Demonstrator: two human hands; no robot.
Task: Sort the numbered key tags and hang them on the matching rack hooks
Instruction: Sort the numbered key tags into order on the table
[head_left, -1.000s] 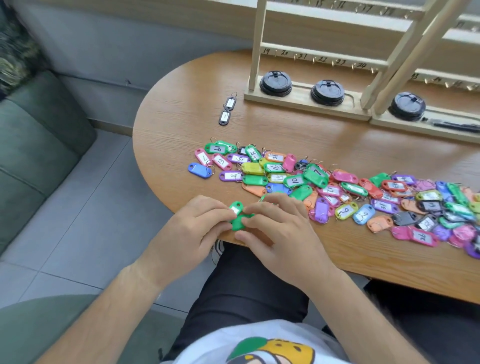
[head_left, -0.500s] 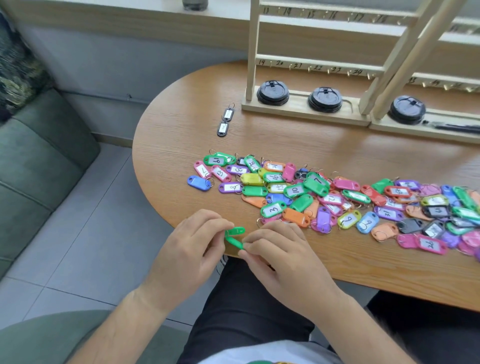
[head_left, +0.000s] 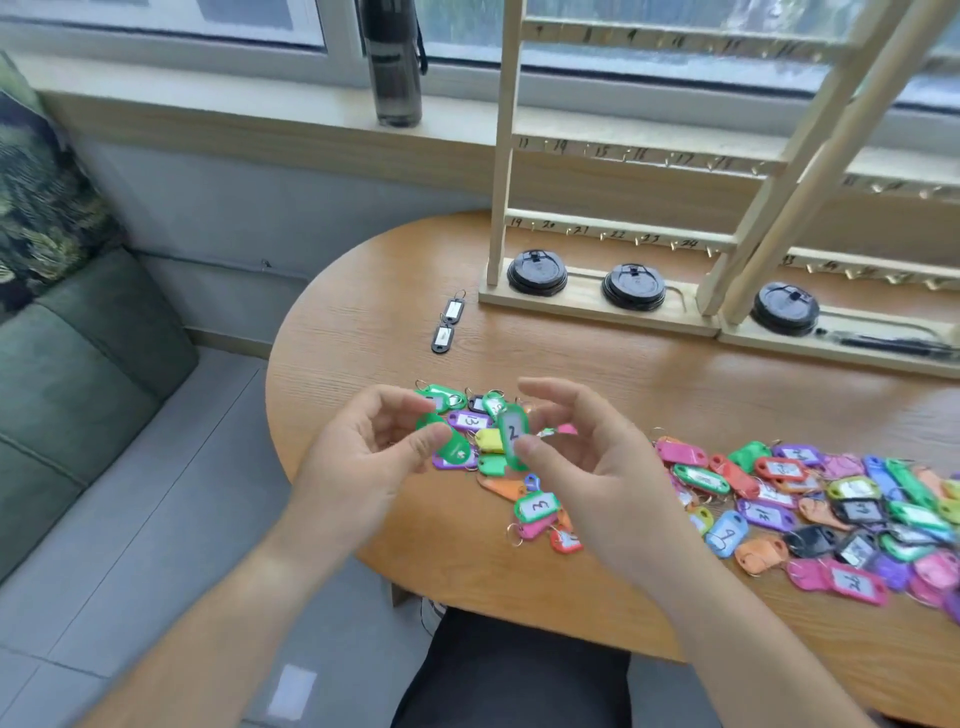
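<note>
— Location of the green plastic key tag marked 2 (head_left: 513, 434)?
— Upright above the round wooden tabletop (head_left: 623, 374), pinched at its lower end by my right grip (head_left: 592, 467).
— Left grip (head_left: 358, 467)?
— Clamped on a separate green plastic piece (head_left: 452, 449), just beside the tag.

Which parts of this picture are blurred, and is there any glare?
Head view: motion smears the right hand pinching the green tag marked 2, yet legible, and the left hand pinching a second green tag; top rail numbers are unreadable, lower rail shows 19 to 24; a bright reflection lies on the floor tile.
</note>
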